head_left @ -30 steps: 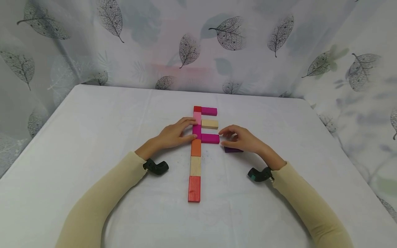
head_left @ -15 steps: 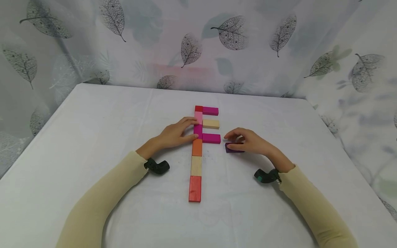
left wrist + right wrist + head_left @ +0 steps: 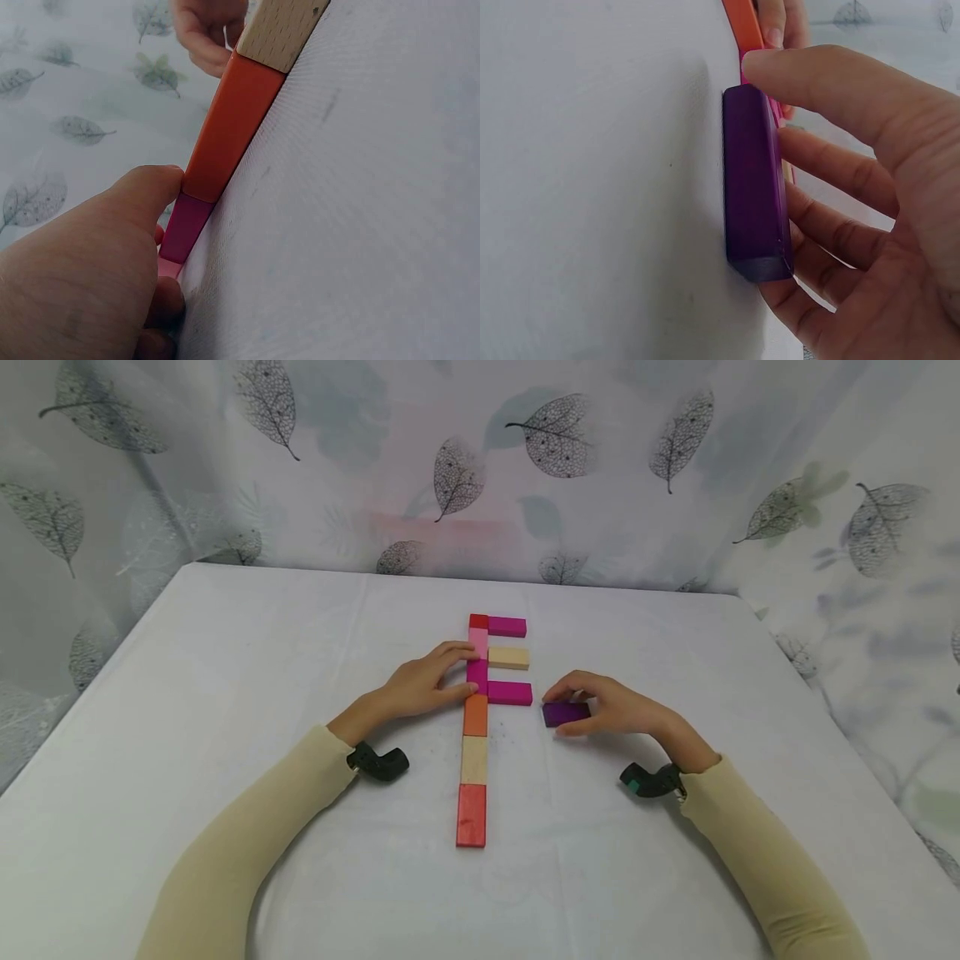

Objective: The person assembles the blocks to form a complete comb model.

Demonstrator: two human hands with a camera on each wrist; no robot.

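Note:
A purple block (image 3: 567,714) lies on the white table to the right of a line of coloured blocks. My right hand (image 3: 611,706) reaches around it, fingers behind its far side and thumb near its front. In the right wrist view the thumb (image 3: 817,75) stands apart from the block's face; whether the fingertips touch the back is hidden. My left hand (image 3: 427,681) rests against the line, its thumb (image 3: 154,187) at the seam between the orange block (image 3: 476,716) and the upright magenta block (image 3: 477,677).
Branching right from the line are a near magenta block (image 3: 510,693), a natural wood block (image 3: 508,658) and a far magenta block (image 3: 507,627). A wood block (image 3: 474,760) and a red block (image 3: 471,816) form its near end. Leaf-patterned cloth (image 3: 345,468) hangs behind the table.
My right hand has moved right from the near magenta block's end to the purple block. Its thumb has passed from over the purple block to its near side. My left hand stays put.

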